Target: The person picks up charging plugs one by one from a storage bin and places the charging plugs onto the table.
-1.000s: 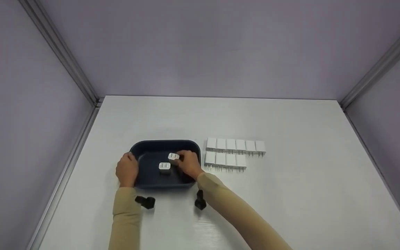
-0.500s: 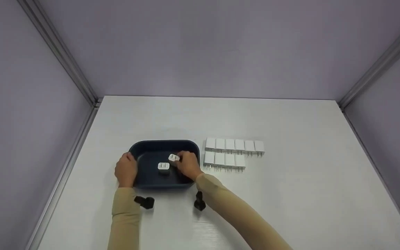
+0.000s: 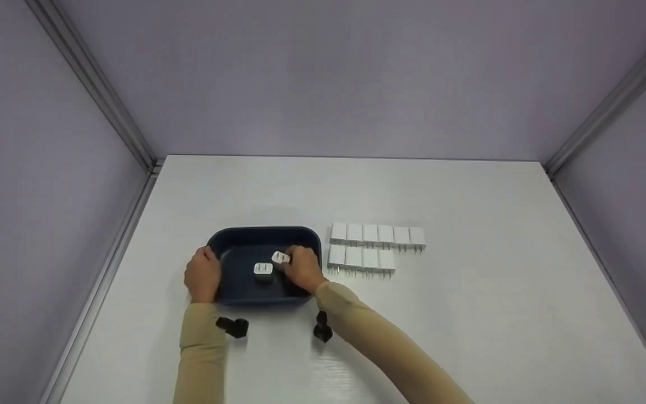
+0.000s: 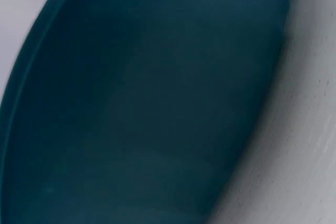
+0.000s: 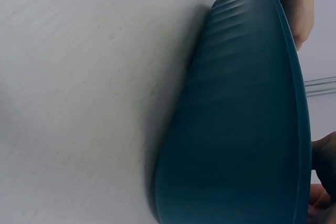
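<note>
A dark blue tray (image 3: pixel 239 258) with raised sides stands on the white table, left of the middle. At its left side my left hand (image 3: pixel 203 275) grips the rim; the right wrist view shows that hand (image 5: pixel 291 9) at the far end of the tray wall (image 5: pixel 236 108). Inside the tray, my right hand (image 3: pixel 304 269) pinches a white charger plug (image 3: pixel 279 257) between thumb and fingers, tilted, its slotted face upward. A second charger plug (image 3: pixel 263 270) stands upright on the tray floor just left of it. The left wrist view is filled by the tray (image 4: pixel 157 98).
Right of the tray lie two rows of white charger plugs, a longer back row (image 3: pixel 370 233) and a shorter front row (image 3: pixel 354 257), prongs toward me. Black wrist cameras (image 3: pixel 238 327) stick out near both sleeves. Grey walls (image 3: pixel 345 84) enclose the table's back and sides.
My right hand has shifted slightly toward me with the pinched charger plug, which is now tilted a little more. The left hand keeps its grip on the tray.
</note>
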`<state>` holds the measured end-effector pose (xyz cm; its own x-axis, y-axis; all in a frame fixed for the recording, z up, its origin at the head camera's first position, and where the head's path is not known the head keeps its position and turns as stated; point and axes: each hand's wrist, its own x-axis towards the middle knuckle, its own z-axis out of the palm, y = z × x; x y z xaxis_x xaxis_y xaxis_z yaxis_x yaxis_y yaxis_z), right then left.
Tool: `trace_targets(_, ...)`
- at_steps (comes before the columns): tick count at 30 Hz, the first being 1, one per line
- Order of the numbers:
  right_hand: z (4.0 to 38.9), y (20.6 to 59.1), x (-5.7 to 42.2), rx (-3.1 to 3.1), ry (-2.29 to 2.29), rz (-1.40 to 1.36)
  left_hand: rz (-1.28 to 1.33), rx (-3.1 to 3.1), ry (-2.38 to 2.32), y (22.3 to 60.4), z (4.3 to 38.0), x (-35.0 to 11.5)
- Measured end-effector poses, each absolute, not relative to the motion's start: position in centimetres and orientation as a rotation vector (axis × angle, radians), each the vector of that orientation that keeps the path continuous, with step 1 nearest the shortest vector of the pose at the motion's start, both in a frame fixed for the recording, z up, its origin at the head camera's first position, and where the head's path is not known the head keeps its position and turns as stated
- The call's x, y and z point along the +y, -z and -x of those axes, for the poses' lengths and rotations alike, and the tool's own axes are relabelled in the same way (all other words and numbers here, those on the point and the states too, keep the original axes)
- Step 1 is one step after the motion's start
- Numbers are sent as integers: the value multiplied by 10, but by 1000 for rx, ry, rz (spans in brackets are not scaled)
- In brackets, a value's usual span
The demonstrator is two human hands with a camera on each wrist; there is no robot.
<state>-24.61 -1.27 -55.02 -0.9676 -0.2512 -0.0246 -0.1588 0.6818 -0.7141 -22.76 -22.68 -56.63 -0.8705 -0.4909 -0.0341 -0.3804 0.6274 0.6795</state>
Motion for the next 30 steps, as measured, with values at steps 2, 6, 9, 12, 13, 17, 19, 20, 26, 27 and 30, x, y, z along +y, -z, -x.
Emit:
trace_targets(2,243,545,-13,2753,1165,314,-731,-2697,1069,566,228,-226)
trace_targets(6,237,542,-13,2777,1180,322,-733,-2699,1057,566,227,-227)
trace_targets(9,232,539,-13,2804,1176,344,-730,-2694,1062,566,227,-227)
trace_targets(12,228,537,-12,2805,1189,357,-726,-2693,1073,567,228,-227)
trace_targets(13,227,537,-12,2799,1201,361,-726,-2693,1080,567,228,-227)
trace_targets(17,221,537,-9,2783,1249,353,-726,-2695,1090,568,229,-226)
trace_targets(19,218,537,-5,2795,1269,357,-721,-2694,1091,568,229,-226)
trace_targets(20,217,538,-4,2804,1281,359,-719,-2694,1091,568,229,-226)
trace_targets(26,209,536,6,2836,1385,417,-716,-2695,1075,568,228,-227)
trace_targets(27,208,535,7,2829,1409,423,-714,-2694,1070,568,228,-227)
trace_targets(30,203,532,11,2800,1473,426,-698,-2691,1068,567,228,-228)
